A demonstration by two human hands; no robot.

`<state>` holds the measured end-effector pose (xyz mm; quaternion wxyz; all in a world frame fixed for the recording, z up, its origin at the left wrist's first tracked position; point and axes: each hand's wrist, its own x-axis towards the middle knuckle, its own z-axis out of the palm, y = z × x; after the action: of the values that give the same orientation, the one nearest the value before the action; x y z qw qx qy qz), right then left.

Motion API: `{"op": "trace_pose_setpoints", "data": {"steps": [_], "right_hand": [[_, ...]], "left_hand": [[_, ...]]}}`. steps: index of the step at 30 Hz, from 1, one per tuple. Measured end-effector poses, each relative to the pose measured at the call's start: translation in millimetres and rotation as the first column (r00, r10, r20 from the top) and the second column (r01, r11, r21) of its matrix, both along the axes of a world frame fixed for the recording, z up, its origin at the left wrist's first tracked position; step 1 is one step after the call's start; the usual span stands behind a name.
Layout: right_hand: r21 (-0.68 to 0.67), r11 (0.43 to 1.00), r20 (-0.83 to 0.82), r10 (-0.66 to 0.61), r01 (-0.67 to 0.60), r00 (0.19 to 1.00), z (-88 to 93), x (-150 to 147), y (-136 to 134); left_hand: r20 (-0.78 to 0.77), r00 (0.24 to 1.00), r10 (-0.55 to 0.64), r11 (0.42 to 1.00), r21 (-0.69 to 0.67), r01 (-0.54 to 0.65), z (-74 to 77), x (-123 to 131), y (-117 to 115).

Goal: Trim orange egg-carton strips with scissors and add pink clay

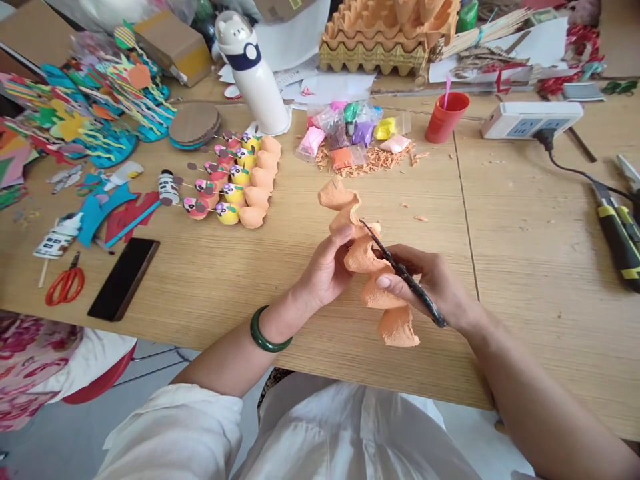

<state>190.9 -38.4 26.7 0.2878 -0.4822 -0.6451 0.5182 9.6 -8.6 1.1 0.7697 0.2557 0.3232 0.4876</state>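
Observation:
My left hand [327, 267], with a dark green bangle at the wrist, grips a strip of orange egg-carton cups [361, 257] over the table. Several cups run in a slanting row from above my fingers down toward me. In my right hand [443, 287] is a pair of black scissors [416, 288], seen nearly edge-on. Their tips lie against the upper edge of the strip, close to my left fingertips. Whether the blades are apart cannot be made out. Orange carton scraps [373, 160] lie beyond the strip.
Painted cups [228, 212] stand in rows at left, beside a white bottle [263, 93]. Clay packets [345, 133], a red cup [447, 117] and a power strip [530, 120] sit farther back. A phone [124, 279] and orange-handled scissors [65, 285] lie left; pliers [617, 233] right.

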Motion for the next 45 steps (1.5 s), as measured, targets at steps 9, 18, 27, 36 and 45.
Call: {"op": "trace_pose_setpoints", "data": {"steps": [9, 18, 27, 36, 45], "right_hand": [[-0.005, 0.999, -0.076, 0.036, -0.037, 0.996, -0.8, 2, 2], [-0.042, 0.999, -0.077, 0.031, -0.034, 0.997, 0.4, 2, 1], [-0.237, 0.96, -0.279, 0.082, -0.151, 0.957, 5.9, 14, 9], [-0.21, 0.923, -0.352, 0.237, -0.323, 0.906, -0.4, 37, 18], [0.086, 0.994, -0.016, 0.064, -0.063, 0.998, 2.0, 19, 9]], "left_hand": [[-0.142, 0.986, 0.083, 0.997, 0.015, -0.082, -6.4, 6, -5], [-0.067, 0.998, 0.015, 0.999, -0.029, -0.017, -7.2, 0, 2], [-0.168, 0.986, 0.01, 1.0, 0.027, -0.006, -3.5, -4, 2], [-0.256, 0.966, -0.022, 0.988, 0.141, 0.06, 1.3, -13, 2], [-0.233, 0.972, 0.009, 0.992, 0.122, 0.02, 3.9, -10, 3]]}}
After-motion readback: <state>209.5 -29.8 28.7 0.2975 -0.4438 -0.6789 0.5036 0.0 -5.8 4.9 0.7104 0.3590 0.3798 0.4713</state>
